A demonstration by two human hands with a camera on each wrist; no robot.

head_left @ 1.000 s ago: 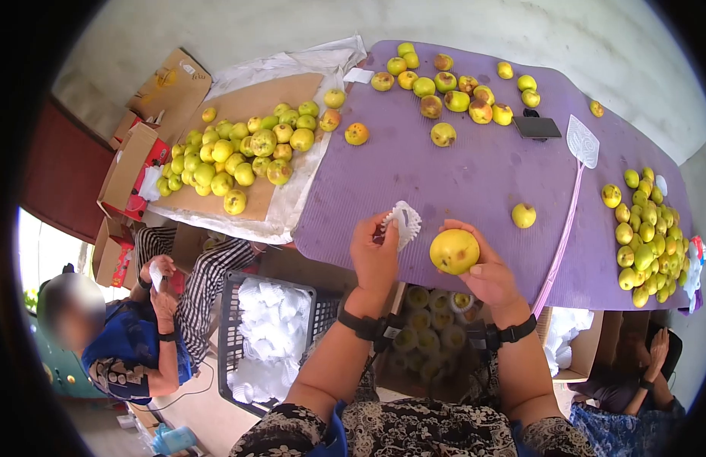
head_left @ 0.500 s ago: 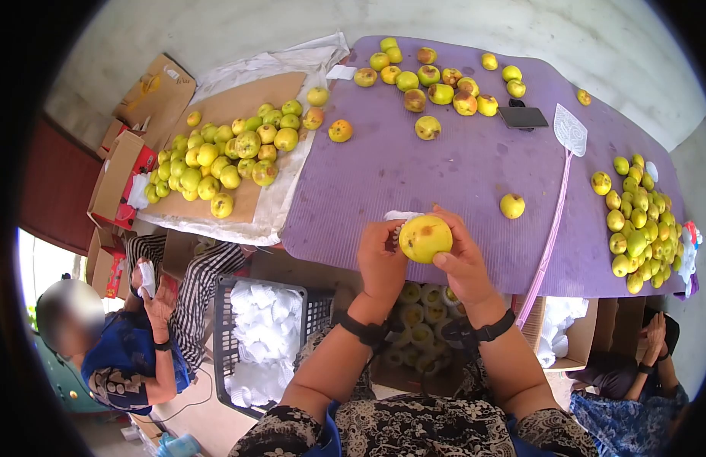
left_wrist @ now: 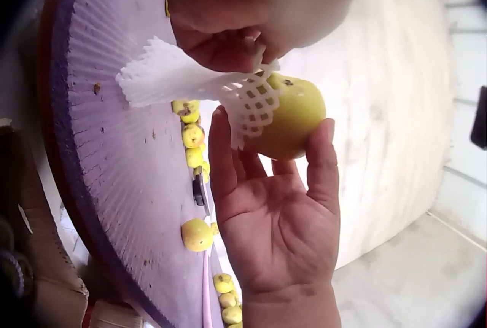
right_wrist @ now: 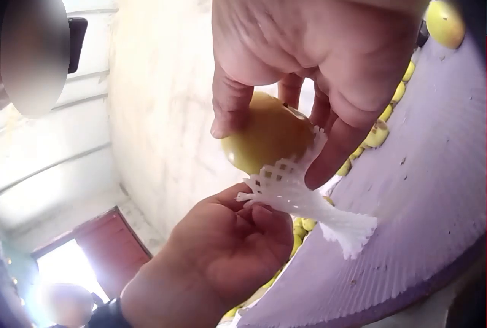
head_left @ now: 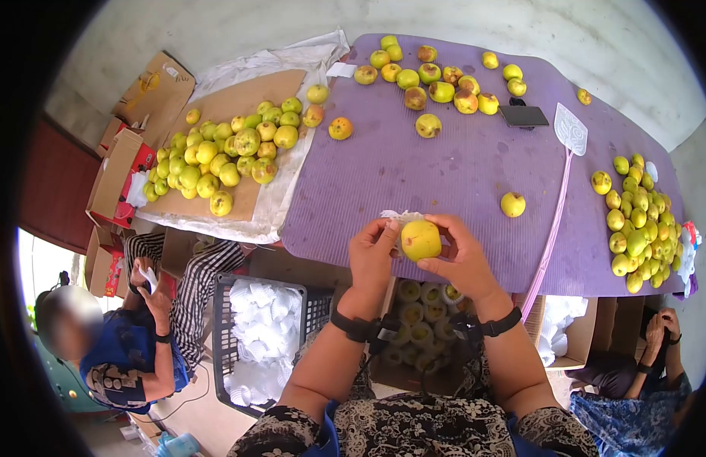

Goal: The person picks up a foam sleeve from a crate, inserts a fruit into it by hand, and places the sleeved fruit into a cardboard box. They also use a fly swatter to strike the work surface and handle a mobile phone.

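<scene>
My right hand (head_left: 461, 257) holds a yellow-green apple (head_left: 421, 241), thumb on one side and fingers on the other. My left hand (head_left: 372, 253) pinches the edge of a white foam net sleeve (left_wrist: 255, 107). In the left wrist view the open mesh end of the sleeve lies against one side of the apple (left_wrist: 293, 119), covering part of it, while the narrow end trails off free. From the right wrist view, the foam mesh (right_wrist: 285, 183) wraps the apple's lower side, with my right fingers beside the mesh. Both hands are close together above the table's near edge.
The purple-covered table (head_left: 414, 175) carries scattered apples, a heap of apples (head_left: 642, 221) at right, a fly swatter (head_left: 571, 129) and a dark phone-like slab (head_left: 523, 116). More apples lie on cardboard (head_left: 277, 84) at left. Below are a crate (head_left: 315, 312) of foam sleeves and a box of apples. Two people sit nearby.
The hands have come together: the apple, earlier apart from the sleeve, now meets the sleeve's mesh end, which partly covers it. The head view has shifted slightly.
</scene>
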